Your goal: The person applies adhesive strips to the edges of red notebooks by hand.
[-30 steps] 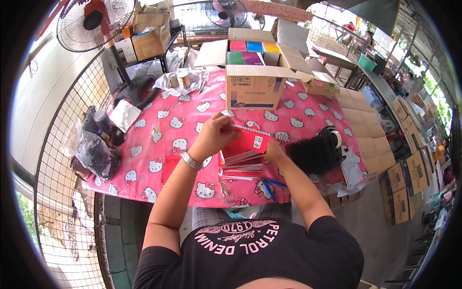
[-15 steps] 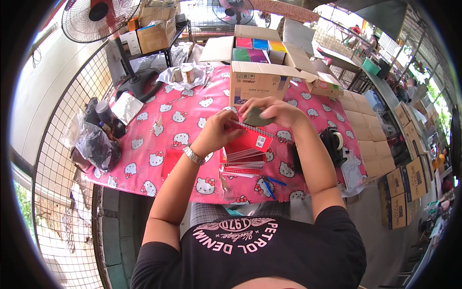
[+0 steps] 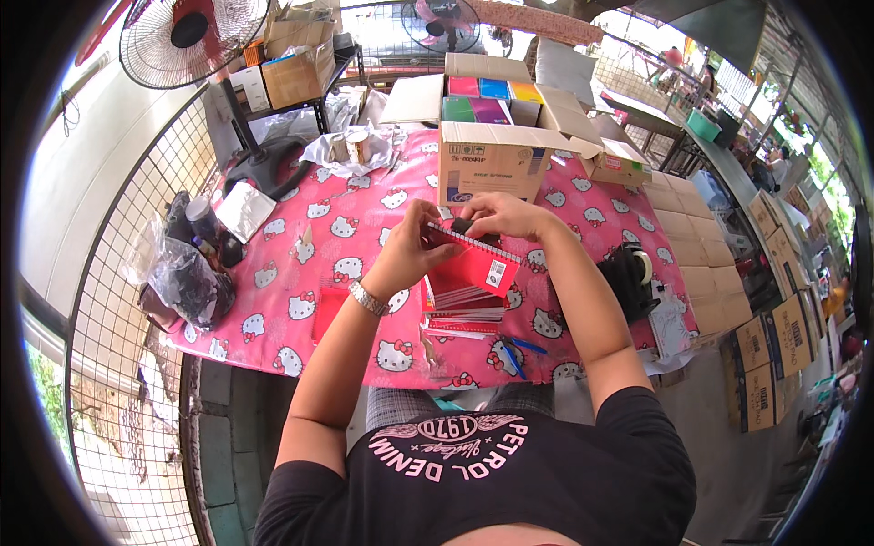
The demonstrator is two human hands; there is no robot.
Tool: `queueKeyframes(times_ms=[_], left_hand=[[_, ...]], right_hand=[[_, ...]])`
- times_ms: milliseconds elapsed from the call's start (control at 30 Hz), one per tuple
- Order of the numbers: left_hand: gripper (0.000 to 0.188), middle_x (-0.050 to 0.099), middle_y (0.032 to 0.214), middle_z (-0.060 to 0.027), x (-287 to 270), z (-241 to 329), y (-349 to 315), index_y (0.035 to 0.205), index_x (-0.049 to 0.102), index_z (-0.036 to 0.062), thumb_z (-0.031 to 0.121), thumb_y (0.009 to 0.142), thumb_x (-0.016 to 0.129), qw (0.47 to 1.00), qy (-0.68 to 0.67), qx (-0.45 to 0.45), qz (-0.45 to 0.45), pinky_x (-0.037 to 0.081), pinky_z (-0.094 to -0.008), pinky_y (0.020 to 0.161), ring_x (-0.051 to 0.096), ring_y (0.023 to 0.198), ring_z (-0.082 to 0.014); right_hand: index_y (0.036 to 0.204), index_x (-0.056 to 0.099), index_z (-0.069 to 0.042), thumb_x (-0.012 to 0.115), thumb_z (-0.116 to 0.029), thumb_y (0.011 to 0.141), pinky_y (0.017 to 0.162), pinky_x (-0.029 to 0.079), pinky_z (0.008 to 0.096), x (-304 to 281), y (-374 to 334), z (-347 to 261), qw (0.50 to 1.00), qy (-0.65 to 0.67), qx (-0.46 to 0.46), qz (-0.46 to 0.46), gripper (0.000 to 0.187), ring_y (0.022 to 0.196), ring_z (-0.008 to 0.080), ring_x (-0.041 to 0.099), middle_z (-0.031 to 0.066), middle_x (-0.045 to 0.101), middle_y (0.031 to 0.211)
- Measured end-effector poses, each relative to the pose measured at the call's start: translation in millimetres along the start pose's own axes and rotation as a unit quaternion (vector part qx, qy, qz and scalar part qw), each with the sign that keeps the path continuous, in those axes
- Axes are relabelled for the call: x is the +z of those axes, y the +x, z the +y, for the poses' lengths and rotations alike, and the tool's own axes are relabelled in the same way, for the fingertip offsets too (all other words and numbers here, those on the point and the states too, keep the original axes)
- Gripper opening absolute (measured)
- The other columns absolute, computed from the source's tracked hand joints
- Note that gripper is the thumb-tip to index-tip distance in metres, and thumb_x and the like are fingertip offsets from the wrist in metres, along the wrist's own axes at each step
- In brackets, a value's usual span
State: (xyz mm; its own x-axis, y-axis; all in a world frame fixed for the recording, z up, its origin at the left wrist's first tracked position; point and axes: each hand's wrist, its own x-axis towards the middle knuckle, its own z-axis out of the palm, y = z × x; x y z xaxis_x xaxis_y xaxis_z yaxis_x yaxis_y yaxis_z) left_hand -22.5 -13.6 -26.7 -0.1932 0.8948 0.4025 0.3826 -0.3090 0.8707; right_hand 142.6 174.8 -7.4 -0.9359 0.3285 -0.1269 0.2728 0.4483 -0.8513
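A red spiral-bound notebook point(image 3: 472, 267) lies tilted on top of a stack of red notebooks point(image 3: 462, 320), its wire binding on the far side. My left hand point(image 3: 414, 246) pinches the left end of this notebook, thumb over the cover near the binding. Just beyond the binding, my right hand point(image 3: 506, 218) has its fingers closed on a dark grey-green flat piece point(image 3: 462, 225), partly hidden by the fingers and too unclear to name. The piece is close against the wire spiral; contact cannot be made out.
An open carton point(image 3: 492, 168) with colourful packs stands beyond my hands. Two blue pens point(image 3: 514, 358) lie right of the stack, and a black tape dispenser point(image 3: 630, 278) is farther right. Plastic-bagged items point(image 3: 187, 282) sit on the left, near a standing fan point(image 3: 264, 164).
My right hand has come down and slightly left, turning the grey-green piece from a raised, broadside position to low behind the binding. My left hand still holds the notebook.
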Motion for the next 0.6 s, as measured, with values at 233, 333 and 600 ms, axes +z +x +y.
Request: queueKeyframes(times_ms=[233,333,600], left_hand=[[0.022,0.061,0.086,-0.0047,-1.0,1.0,-0.8,0.107,0.054,-0.0019,0.010,0.095,0.068,0.994,-0.049,-0.094,0.002,0.054,-0.0247,0.062,0.061,0.071,-0.0092],[0.022,0.062,0.086,-0.0064,7.6,-3.3,-2.4,0.110,0.055,-0.0007,0.013,0.096,0.066,0.995,-0.012,-0.094,0.024,0.056,-0.0257,0.055,0.061,0.068,-0.0102],[0.017,0.057,0.077,-0.0104,26.1,7.5,-9.4,0.100,0.057,-0.0012,0.015,0.100,0.061,0.990,0.073,-0.025,0.119,0.055,-0.0289,0.047,0.066,0.063,-0.0167]], right_hand=[[0.129,0.058,-0.004,0.077,-0.035,0.076,0.102,0.044,0.0443,70.5,-43.4,195.6,0.928,-0.275,0.092,0.233,0.065,0.119,0.0364,0.055,0.0199,0.061,0.124],[0.142,0.046,-0.007,0.077,-0.038,0.077,0.109,0.039,0.0505,137.1,-83.6,246.1,0.887,-0.259,0.003,0.382,0.079,0.133,0.0418,0.044,0.0245,0.046,0.143],[0.135,0.053,-0.002,0.073,-0.024,0.086,0.101,0.045,0.0484,225.5,-182.1,182.1,0.871,-0.300,0.119,0.371,0.058,0.120,0.0393,0.054,0.0218,0.054,0.133]])
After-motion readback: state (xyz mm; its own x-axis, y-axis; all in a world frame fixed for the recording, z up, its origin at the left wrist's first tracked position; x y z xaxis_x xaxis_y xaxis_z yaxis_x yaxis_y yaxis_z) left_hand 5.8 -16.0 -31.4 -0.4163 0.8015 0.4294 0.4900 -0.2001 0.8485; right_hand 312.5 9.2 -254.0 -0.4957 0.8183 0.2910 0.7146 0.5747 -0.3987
